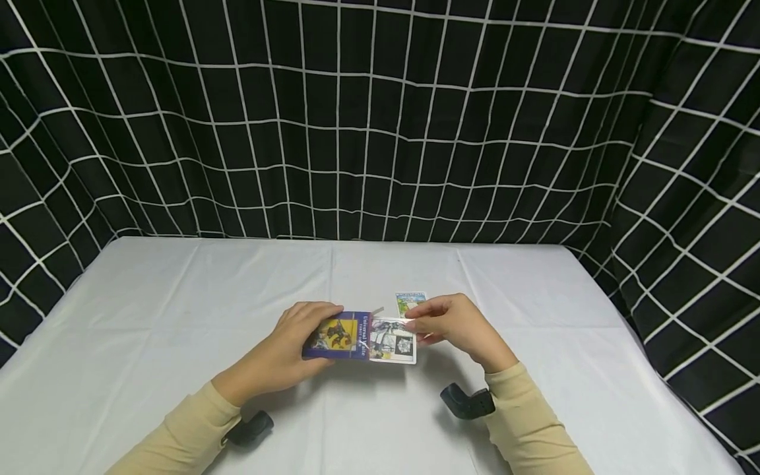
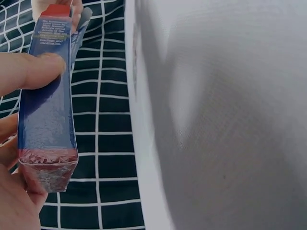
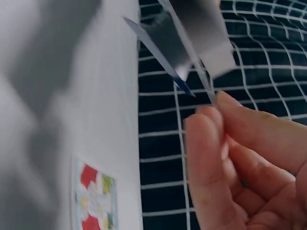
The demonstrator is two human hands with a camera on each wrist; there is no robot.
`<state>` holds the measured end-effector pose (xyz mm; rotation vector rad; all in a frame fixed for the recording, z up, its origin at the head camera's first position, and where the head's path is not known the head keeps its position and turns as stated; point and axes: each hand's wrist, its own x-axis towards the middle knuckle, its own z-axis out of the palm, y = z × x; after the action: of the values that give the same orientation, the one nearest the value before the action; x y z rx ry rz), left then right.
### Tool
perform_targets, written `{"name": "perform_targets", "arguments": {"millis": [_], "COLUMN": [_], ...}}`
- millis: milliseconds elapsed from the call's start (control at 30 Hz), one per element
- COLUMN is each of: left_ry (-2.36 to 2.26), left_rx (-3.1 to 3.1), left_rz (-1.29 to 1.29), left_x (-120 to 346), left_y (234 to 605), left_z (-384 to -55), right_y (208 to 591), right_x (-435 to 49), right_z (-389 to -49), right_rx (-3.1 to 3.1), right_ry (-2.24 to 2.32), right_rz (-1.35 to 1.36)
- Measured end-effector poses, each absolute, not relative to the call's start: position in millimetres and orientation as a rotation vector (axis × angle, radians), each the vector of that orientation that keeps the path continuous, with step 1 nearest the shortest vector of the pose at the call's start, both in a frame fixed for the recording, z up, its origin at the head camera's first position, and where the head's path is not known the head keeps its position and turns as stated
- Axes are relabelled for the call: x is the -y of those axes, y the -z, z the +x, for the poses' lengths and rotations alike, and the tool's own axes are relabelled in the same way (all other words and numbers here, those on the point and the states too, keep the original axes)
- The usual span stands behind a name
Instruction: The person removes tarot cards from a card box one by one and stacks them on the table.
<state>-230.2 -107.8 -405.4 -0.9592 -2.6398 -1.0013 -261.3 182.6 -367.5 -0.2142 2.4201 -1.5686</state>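
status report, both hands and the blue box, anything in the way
Left hand grips blue box. Right hand pinches card jutting from it. Second card lies on white cloth beyond; nothing seen blocking.

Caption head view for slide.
Left hand grips a blue box, right hand pinches a card at its open end; another card lies on white cloth.

I see black fabric (image 1: pixel 353 102) with a white grid hanging in loose folds behind the bench (image 1: pixel 154 254) and along both sides. A white cloth (image 1: pixel 564 363), faintly creased, covers the bench, soft shadows lying across it.
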Motion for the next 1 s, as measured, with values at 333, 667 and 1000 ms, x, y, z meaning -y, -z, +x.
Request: {"name": "perform_targets", "arguments": {"millis": [333,667,1000], "left_ry": [1.026,1.006,1.011], "left_rx": [2.64,2.615,2.638], "left_rz": [-0.942,-0.941,-0.927], "left_x": [109.7,112.3,112.8], "left_y": [403.5,404.4,404.1], "left_z": [-231.7,-233.5,-234.1], "right_y": [358.8,361.4,358.6], "right_x": [-210.3,-222.9,-231.8], "right_z": [-258.2,-258.9,-259.9], "right_rx": [-2.433,-2.393,-2.368], "right_ry": [1.508,1.513,1.553], "right_rz": [-0.202,-0.194,-0.208]}}
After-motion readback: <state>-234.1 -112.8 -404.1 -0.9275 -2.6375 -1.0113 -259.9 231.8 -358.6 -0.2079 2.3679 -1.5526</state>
